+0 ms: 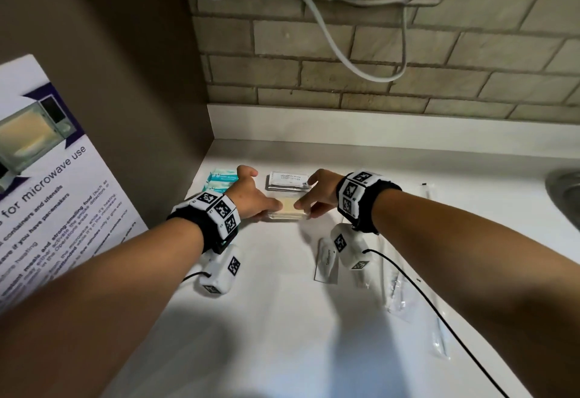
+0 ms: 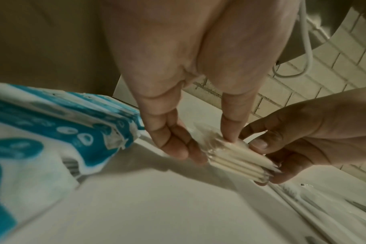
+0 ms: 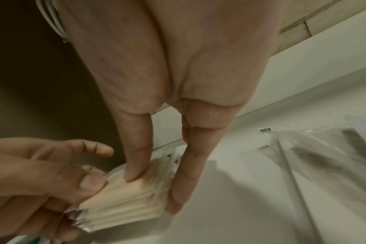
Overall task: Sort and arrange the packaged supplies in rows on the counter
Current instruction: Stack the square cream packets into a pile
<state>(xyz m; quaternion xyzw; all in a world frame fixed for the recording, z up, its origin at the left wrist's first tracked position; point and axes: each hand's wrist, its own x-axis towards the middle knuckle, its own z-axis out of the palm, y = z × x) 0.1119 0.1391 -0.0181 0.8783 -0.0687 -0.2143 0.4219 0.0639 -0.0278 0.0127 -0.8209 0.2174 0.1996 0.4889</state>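
Your left hand [image 1: 251,196] and right hand [image 1: 320,195] both pinched the small stack of cream, clear-wrapped packets [image 1: 287,207] on the white surface [image 1: 282,303].

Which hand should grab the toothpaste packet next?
Probably the right hand: the toothpaste packet lies just under that wrist, while the left hand sits across the cream packets.

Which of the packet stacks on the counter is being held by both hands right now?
The cream-coloured clear-wrapped stack, pinched between left hand and right hand. The shampoo sachets behind it and the teal packets to its left lie untouched.
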